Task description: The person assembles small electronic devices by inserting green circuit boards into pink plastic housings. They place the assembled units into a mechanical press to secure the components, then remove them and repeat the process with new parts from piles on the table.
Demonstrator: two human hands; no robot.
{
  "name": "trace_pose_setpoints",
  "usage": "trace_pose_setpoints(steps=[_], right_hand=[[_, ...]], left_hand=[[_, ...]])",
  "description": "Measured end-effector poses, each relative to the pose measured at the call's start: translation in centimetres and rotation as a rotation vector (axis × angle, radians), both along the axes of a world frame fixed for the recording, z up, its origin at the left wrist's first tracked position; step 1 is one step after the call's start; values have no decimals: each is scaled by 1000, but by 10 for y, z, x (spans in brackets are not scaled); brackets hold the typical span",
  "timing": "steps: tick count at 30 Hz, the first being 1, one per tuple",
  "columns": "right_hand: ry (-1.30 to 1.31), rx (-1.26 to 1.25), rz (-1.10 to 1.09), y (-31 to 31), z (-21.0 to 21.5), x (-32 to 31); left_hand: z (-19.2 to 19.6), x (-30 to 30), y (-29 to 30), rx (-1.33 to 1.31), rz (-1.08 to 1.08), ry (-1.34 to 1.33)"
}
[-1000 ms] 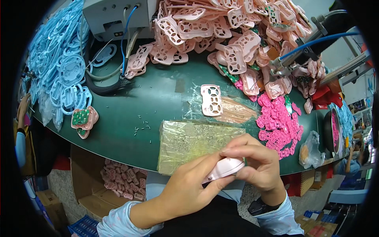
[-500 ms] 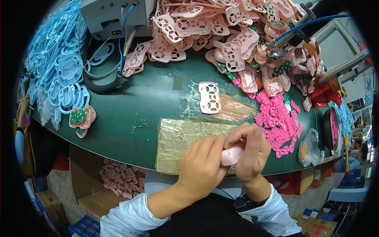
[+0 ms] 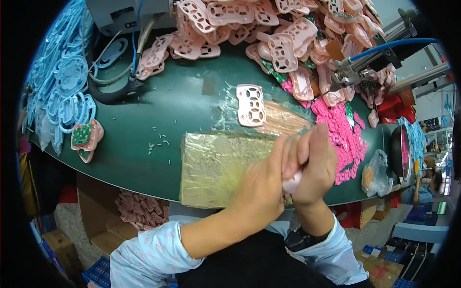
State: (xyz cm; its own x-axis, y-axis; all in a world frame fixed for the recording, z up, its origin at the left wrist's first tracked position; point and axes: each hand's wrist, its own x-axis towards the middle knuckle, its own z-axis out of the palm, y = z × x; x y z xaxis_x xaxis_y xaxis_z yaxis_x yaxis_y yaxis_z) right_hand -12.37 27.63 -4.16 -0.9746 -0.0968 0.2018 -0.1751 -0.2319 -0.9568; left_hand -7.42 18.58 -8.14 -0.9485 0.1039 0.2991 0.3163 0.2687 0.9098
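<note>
Both my hands are clasped together around a small pale pink plastic part (image 3: 291,182) at the near edge of the green table (image 3: 158,125). My left hand (image 3: 261,185) wraps it from the left, my right hand (image 3: 311,165) from the right, and only a sliver of the part shows between them. They hover over a pad wrapped in yellowish film (image 3: 218,165). A pink perforated plate (image 3: 251,105) lies flat just beyond the pad.
A heap of pink plastic shells (image 3: 288,29) fills the back of the table. Blue ring-shaped parts (image 3: 62,91) pile at the left. Bright pink small pieces (image 3: 341,129) lie at the right. A box of pink parts (image 3: 139,211) sits below the table edge.
My hands have closed tighter over the pink part and shifted slightly right; the part was more exposed one second ago and is now nearly hidden.
</note>
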Motion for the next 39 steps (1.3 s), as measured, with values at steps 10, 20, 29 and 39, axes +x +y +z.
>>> trace_pose_setpoints(steps=[10, 20, 29, 39], right_hand=[[-71, 31, 149, 11, 13, 5], [535, 732, 303, 44, 46, 28], [428, 743, 362, 46, 64, 27], [413, 753, 353, 49, 69, 26]], left_hand=[[25, 1, -24, 365, -230, -431], [30, 24, -52, 543, -511, -591], [46, 27, -51, 767, -563, -757], [45, 30, -48, 918, -626, -853]])
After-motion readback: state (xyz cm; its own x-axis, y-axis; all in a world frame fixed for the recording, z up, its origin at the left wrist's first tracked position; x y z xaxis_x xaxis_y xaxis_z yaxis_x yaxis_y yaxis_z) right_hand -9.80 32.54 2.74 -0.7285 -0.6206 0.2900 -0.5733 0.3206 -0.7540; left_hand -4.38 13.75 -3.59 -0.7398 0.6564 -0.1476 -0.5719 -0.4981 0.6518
